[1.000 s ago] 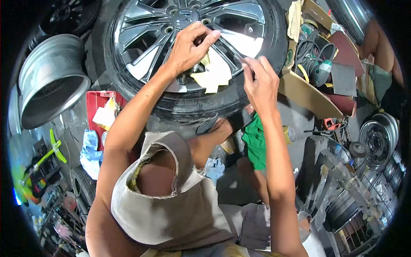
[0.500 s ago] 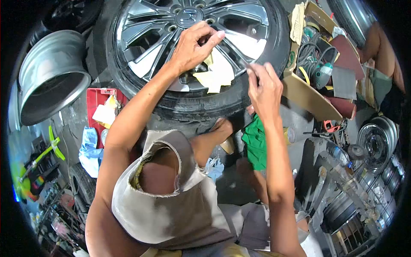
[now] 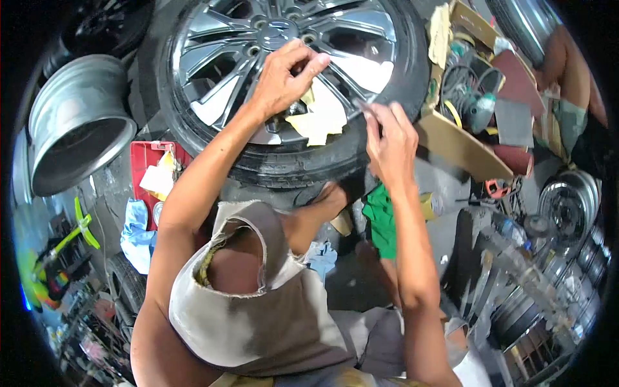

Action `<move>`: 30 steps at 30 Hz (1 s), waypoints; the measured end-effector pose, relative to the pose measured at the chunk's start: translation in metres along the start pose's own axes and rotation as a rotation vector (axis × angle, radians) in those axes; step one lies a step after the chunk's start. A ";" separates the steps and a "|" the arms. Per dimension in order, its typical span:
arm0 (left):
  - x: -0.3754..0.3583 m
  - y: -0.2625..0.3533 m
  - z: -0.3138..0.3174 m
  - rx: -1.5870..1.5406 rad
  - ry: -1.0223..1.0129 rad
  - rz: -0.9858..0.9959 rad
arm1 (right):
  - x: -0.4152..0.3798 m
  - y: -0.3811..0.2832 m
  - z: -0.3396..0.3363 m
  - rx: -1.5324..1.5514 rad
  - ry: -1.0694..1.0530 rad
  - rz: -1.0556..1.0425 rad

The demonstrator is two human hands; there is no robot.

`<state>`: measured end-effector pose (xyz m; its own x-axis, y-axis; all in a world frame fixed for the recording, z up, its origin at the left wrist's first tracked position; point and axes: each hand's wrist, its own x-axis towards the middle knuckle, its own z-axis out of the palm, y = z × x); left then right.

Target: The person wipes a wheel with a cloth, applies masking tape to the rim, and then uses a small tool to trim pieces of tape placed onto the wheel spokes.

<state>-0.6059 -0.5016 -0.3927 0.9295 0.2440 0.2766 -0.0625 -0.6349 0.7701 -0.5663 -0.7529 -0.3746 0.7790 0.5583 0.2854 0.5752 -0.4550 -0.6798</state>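
A car wheel with a dark tyre point(image 3: 284, 175) and a silver-and-black spoked rim point(image 3: 213, 44) lies face up in front of me. My left hand point(image 3: 284, 76) is over the spokes just below the hub cap point(image 3: 277, 31), its fingers curled and thumb stretched toward them. What it grips, if anything, is hidden. Just below that hand, torn pale-yellow paper point(image 3: 319, 121) lies on the rim. Above the tyre's near right side, my right hand point(image 3: 393, 138) pinches a small thin tool point(image 3: 362, 105), blurred at its tip.
Right of the wheel, a cardboard box point(image 3: 467, 145) holds cables and a green power tool point(image 3: 482, 111). A bare rim point(image 3: 80, 129) and a red tray point(image 3: 145, 161) are at left. Green cloth point(image 3: 380, 219) lies near my foot; another person's leg point(image 3: 567, 77) shows at right.
The whole view has shifted slightly, with the wheel lower and further left in it. Both hands keep nearly the same places over the wheel.
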 end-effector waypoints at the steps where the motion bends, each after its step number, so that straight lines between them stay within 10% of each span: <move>1: -0.003 0.000 0.002 -0.011 -0.010 0.000 | 0.005 0.003 0.002 -0.016 0.022 -0.005; 7: 0.000 0.003 -0.005 -0.016 -0.014 -0.034 | -0.020 -0.007 -0.015 0.121 -0.053 0.148; 11: -0.007 0.007 -0.009 -0.045 0.042 0.049 | -0.050 0.015 -0.051 0.256 0.289 0.401; 30: -0.020 0.067 0.046 0.493 -0.363 0.359 | -0.113 0.116 -0.091 -0.268 -0.434 0.603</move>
<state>-0.6118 -0.5830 -0.3732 0.9501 -0.2476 0.1898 -0.2955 -0.9091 0.2934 -0.5654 -0.9320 -0.4242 0.8405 0.3573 -0.4073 0.1675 -0.8863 -0.4318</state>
